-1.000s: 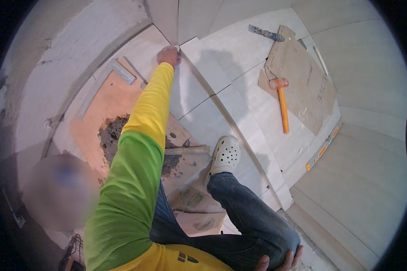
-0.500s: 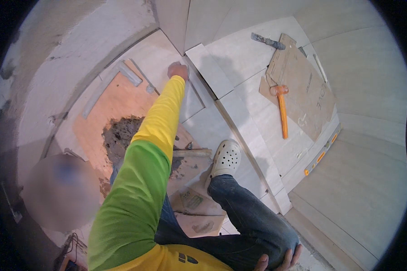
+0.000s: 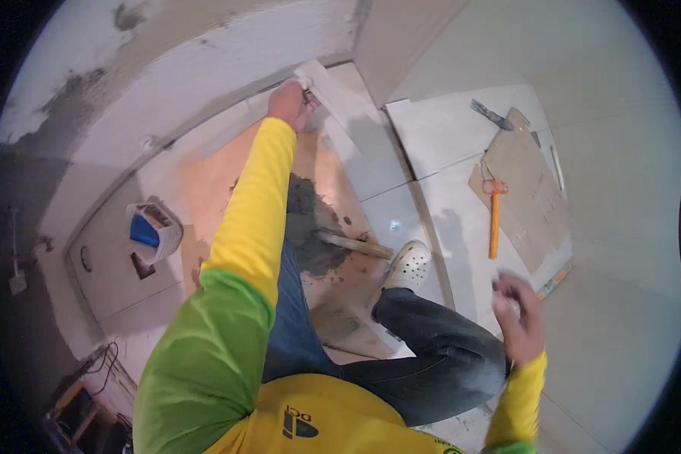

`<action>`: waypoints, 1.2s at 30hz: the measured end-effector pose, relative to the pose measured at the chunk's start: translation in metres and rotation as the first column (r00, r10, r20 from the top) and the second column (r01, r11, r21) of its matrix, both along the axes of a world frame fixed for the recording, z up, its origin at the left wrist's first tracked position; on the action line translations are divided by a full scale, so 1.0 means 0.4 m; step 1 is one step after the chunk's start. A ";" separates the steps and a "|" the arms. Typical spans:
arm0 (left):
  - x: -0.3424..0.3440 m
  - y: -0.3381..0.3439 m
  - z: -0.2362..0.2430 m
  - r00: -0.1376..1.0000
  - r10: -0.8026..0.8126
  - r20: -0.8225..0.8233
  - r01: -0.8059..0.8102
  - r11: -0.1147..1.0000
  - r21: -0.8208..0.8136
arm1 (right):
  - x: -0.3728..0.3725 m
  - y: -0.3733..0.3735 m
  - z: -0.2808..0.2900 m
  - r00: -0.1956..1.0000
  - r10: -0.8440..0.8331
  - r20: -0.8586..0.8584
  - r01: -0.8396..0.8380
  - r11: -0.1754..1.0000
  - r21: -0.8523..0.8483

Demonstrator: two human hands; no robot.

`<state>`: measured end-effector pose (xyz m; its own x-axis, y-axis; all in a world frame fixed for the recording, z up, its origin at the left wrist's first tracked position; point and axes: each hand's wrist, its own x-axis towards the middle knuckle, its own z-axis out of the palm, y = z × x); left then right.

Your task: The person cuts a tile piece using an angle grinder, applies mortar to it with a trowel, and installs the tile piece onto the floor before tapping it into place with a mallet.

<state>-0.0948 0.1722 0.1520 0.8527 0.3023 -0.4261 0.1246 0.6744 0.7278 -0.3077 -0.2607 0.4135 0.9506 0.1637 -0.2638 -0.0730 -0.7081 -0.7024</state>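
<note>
Holding a pale strip (image 3: 334, 104) is the left hand (image 3: 288, 103) (yellow-sleeved).

Bare left hand (image 3: 291, 106): reaching beside a long, pale, flat strip (image 3: 339, 113)
Bare right hand (image 3: 520, 321): hovering near an orange, long-handled mallet (image 3: 494, 223)
Rough grey mortar (image 3: 306, 216): lying on a flat orange-brown board (image 3: 221, 168)

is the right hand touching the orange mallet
Apart: the head view shows pale floor tile between the right hand and the lower end of the orange mallet
</note>
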 end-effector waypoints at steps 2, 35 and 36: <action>-0.120 0.014 0.111 0.996 0.079 0.050 -0.075 0.994 -0.086 | 0.147 0.102 -0.103 0.922 0.385 -0.029 -0.386 0.917 -0.098; -0.356 0.343 0.090 0.999 -0.003 0.045 -0.043 0.171 0.984 | 0.148 0.354 -0.557 0.407 0.731 -0.548 -0.862 0.108 -0.496; -0.360 0.349 0.081 0.998 -0.007 0.055 -0.052 0.195 0.979 | 0.162 0.371 -0.522 0.420 0.721 -0.551 -0.856 0.113 -0.505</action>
<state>-0.2389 0.3119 0.1846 0.8431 0.4706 0.2600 0.0760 -0.5830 0.8089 -0.2430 -0.1123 0.2048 0.3391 0.5238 -0.7815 0.7872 -0.6128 -0.0692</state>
